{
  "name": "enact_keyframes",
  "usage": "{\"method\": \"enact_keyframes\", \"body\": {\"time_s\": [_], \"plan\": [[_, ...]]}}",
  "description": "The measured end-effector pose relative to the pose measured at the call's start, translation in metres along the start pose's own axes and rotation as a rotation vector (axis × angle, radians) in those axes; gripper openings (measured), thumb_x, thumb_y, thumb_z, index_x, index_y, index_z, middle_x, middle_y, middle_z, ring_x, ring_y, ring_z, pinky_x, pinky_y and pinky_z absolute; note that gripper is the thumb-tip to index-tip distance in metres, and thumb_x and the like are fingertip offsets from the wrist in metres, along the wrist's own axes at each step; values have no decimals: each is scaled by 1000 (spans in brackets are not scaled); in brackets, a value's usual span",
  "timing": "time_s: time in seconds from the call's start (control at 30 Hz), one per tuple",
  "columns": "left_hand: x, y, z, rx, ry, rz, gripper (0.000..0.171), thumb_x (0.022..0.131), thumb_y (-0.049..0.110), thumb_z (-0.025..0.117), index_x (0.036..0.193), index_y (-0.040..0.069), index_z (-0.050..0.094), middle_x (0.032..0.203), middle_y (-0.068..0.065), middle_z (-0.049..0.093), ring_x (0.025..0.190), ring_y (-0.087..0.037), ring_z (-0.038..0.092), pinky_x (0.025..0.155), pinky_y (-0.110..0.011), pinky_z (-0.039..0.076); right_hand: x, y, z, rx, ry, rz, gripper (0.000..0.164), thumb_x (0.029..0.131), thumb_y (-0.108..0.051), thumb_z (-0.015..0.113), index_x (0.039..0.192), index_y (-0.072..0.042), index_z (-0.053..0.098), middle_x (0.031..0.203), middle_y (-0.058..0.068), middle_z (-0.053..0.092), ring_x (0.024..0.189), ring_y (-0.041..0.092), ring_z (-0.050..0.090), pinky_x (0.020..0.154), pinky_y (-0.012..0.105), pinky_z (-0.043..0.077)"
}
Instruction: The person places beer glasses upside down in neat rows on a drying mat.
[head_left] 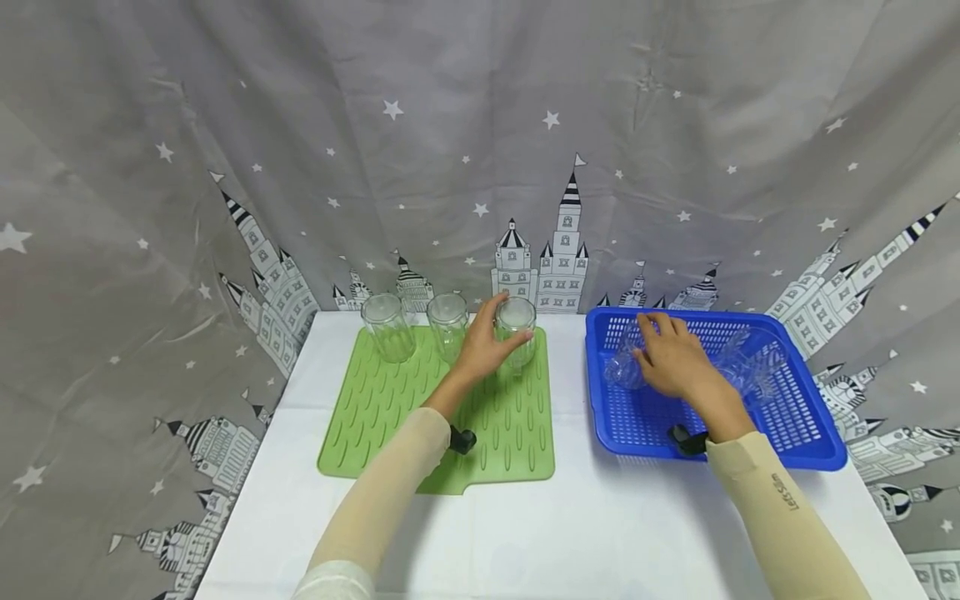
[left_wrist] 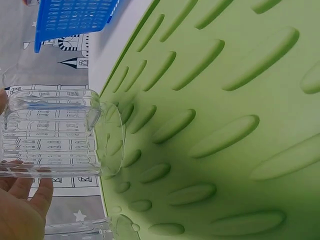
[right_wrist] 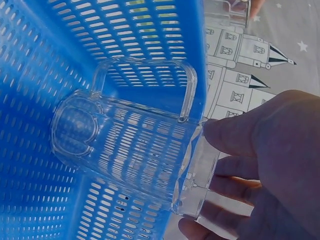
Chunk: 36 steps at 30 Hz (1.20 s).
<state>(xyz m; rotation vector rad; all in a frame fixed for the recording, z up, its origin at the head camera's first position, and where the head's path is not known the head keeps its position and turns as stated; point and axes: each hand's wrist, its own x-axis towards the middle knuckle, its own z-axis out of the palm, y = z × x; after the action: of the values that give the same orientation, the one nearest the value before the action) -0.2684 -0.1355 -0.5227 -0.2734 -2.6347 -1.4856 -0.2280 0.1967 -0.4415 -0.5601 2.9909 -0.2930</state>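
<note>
At the back right of the green drying mat (head_left: pixel 517 433), my left hand (head_left: pixel 483 342) holds a clear glass mug (head_left: pixel 516 354), thumb on one side and fingers on the other. In the left wrist view that mug (left_wrist: pixel 55 135) stands with one end on the mat, and the fingers (left_wrist: pixel 42 195) are near its other end. My right hand (head_left: pixel 675 354) reaches into the blue basket (head_left: pixel 806 454) and grips another clear mug (head_left: pixel 624 367). The right wrist view shows this mug (right_wrist: pixel 140 145) tilted, its handle upward, with thumb and fingers around its near end.
Two more clear glasses, one at the left (head_left: pixel 388 329) and one in the middle (head_left: pixel 447 325), stand along the mat's back edge. Further clear glassware (head_left: pixel 750 367) lies in the basket's right part. A grey curtain (head_left: pixel 450 167) with printed castles hangs behind the white table (head_left: pixel 525 542).
</note>
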Motion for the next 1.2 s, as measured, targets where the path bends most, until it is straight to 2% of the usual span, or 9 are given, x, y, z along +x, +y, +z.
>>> {"method": "enact_keyframes", "body": {"time_s": [0.17, 0.3, 0.53, 0.67, 0.83, 1.0, 1.2], "plan": [[-2, -2, 0, 0, -2, -12, 91, 96, 42, 81, 169, 17, 33, 171, -8, 42, 150, -35, 51, 125, -54, 46, 1, 0, -1, -4, -11, -10, 64, 111, -23, 53, 163, 10, 32, 160, 36, 40, 146, 65, 38, 119, 76, 38], [-5, -3, 1, -33, 5, 3, 89, 97, 40, 80, 169, 15, 32, 172, -9, 42, 152, -33, 51, 127, -49, 45, 0, 0, -2, -10, -15, -17, 64, 112, -24, 53, 162, 11, 32, 158, 37, 41, 144, 65, 40, 120, 75, 39], [-24, -3, -3, -80, 41, 13, 83, 100, 35, 78, 168, 16, 34, 172, -10, 41, 158, -31, 45, 130, -45, 43, 0, 1, 2, 7, -27, -20, 65, 113, -26, 52, 163, 10, 31, 157, 37, 41, 145, 63, 39, 121, 75, 38], [-30, 1, -5, -75, 56, 40, 82, 102, 35, 76, 168, 16, 32, 173, -11, 40, 160, -31, 42, 130, -47, 42, 1, 1, 1, 1, -16, -16, 65, 113, -26, 53, 162, 10, 31, 155, 37, 42, 144, 64, 40, 121, 75, 37], [-39, 5, -8, -53, 83, 25, 82, 102, 39, 74, 169, 20, 31, 173, -9, 40, 160, -29, 41, 132, -48, 40, 1, 1, 0, -4, -18, -19, 65, 113, -27, 52, 163, 10, 31, 154, 37, 42, 144, 63, 40, 120, 74, 39], [-54, 3, -11, -69, 83, 41, 80, 105, 37, 71, 170, 22, 29, 175, -7, 37, 162, -27, 38, 133, -46, 37, -1, 2, -1, 1, -13, -15, 65, 113, -26, 53, 162, 10, 31, 154, 39, 41, 143, 64, 40, 117, 76, 41], [-81, 1, -22, -90, 87, 82, 75, 105, 28, 71, 169, 19, 33, 174, -6, 40, 162, -27, 40, 133, -45, 38, -2, 2, 0, 1, -2, -24, 65, 112, -26, 53, 161, 11, 32, 153, 39, 41, 143, 64, 41, 114, 77, 43]]}}
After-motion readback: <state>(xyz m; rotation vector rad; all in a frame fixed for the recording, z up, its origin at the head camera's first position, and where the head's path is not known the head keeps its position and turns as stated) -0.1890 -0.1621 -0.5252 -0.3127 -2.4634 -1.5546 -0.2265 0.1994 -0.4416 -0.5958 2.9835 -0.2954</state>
